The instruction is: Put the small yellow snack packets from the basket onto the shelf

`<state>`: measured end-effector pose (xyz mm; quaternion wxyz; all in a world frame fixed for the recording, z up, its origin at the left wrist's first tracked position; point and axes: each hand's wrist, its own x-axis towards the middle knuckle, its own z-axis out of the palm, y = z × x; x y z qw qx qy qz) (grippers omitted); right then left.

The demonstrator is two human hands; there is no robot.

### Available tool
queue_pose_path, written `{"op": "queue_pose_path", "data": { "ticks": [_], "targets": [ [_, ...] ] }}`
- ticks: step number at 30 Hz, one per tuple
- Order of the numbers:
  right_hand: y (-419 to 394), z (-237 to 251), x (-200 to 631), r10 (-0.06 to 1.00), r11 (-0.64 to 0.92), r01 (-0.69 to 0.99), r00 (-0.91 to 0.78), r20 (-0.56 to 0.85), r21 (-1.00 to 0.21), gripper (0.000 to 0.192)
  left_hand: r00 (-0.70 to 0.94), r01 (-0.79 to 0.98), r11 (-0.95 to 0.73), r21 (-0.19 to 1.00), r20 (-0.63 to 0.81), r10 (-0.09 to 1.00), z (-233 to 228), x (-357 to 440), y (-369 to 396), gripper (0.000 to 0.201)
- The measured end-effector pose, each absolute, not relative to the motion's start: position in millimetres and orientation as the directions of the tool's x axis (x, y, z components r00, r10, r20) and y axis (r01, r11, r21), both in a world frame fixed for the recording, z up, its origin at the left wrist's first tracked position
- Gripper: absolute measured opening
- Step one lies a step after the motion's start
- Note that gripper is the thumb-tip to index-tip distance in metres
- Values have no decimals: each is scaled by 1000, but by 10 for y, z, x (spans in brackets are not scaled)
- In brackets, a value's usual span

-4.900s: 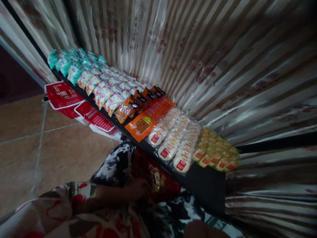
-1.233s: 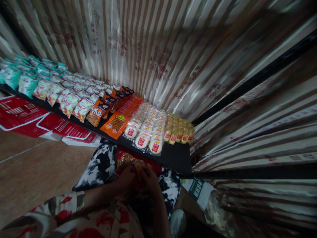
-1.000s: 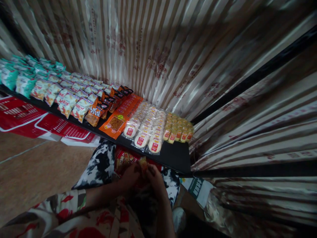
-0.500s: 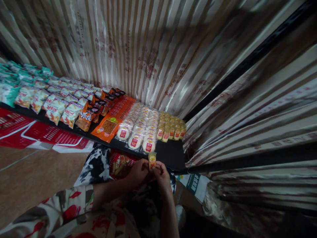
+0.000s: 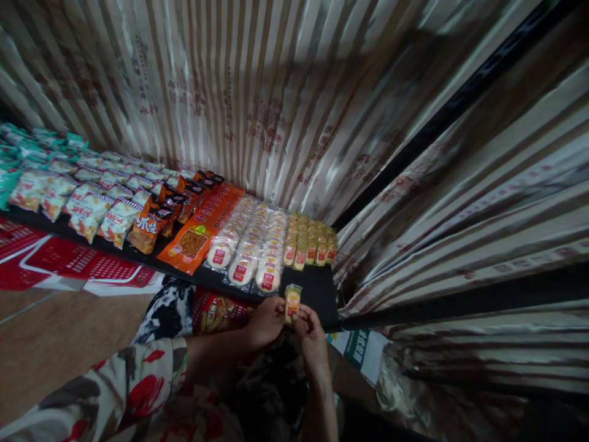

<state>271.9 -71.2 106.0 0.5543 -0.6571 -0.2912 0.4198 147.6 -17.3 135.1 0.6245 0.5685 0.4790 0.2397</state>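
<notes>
A small yellow wrapped snack packet point(image 5: 292, 302) with a red label stands upright over the front edge of the black shelf point(image 5: 317, 288). My right hand point(image 5: 313, 334) pinches its lower right side between thumb and fingers. From the other side, my left hand point(image 5: 265, 321) has its curled fingers against the packet's left edge. Behind it, matching yellow packets point(image 5: 310, 239) are lined up in short rows at the shelf's right end. Rows of round white wrapped crackers point(image 5: 243, 245) lie just left of those.
An orange snack bag point(image 5: 197, 236), orange-black bags point(image 5: 150, 227), white chip bags point(image 5: 87, 209) and green bags point(image 5: 34, 147) fill the shelf leftward. Red baskets point(image 5: 87, 261) sit below. A red container of wrapped snacks point(image 5: 218, 313) is under my left forearm. Striped sheeting and a black post point(image 5: 442, 120) enclose the right.
Both hands and the yellow packet have moved slightly right, and more of the packet now shows. The shelf has shifted a little left and down in view.
</notes>
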Motion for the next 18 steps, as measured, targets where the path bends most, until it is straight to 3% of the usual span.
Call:
{"op": "queue_pose_path", "data": {
  "ticks": [10, 18],
  "targets": [
    [-620, 953, 2883, 807, -172, -52, 566, -170, -984, 55, 422, 304, 184, 935, -305, 853, 1416, 1784, -79, 22],
    [-523, 760, 3032, 787, -205, 215, 616, -31, -955, 49, 404, 367, 126, 922, -280, 871, 1276, 1975, 24, 29]
  ]
}}
